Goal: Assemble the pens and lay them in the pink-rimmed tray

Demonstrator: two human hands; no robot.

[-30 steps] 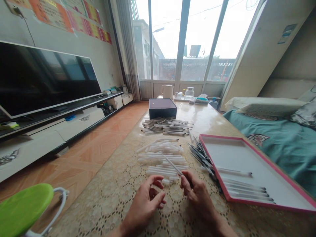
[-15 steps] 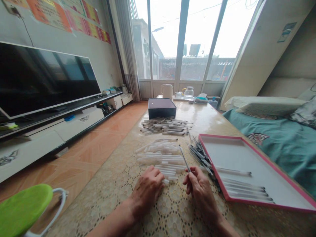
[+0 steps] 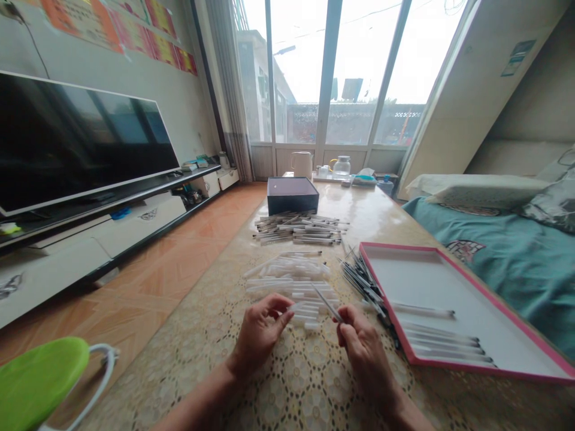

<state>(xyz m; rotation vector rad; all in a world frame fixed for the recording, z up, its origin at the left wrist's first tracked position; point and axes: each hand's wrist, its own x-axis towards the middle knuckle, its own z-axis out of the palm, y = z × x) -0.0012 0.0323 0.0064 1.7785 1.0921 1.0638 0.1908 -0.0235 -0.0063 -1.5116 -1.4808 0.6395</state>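
My left hand [image 3: 263, 326] is pinched, thumb against forefinger, on a small translucent plastic tube [image 3: 296, 306] that points right. Between the fingers of my right hand [image 3: 359, 335] is a slim grey pen refill [image 3: 327, 304], its thin end slanting up and left towards that tube. The two pieces are apart. Just beyond my hands lies a spread of translucent plastic tubes [image 3: 287, 286] on the patterned tabletop. To the right is a heap of dark pen refills [image 3: 362, 278], against a pink-rimmed tray [image 3: 406, 353]. Several finished-looking pens with dark ends [image 3: 444, 341] lie in the tray.
Farther off, a pile of dark-ended pen pieces [image 3: 300, 228] lies before a dark blue box [image 3: 293, 205]. A kettle [image 3: 302, 164] and a glass jug [image 3: 342, 167] stand at the far end. A green stool [image 3: 42, 380] is at left, a teal-covered bed [image 3: 503, 257] at right.
My left hand has risen from the tubes with one pinched in its fingers. The refill in my right hand has tipped left, towards my left hand. The view has shifted slightly.
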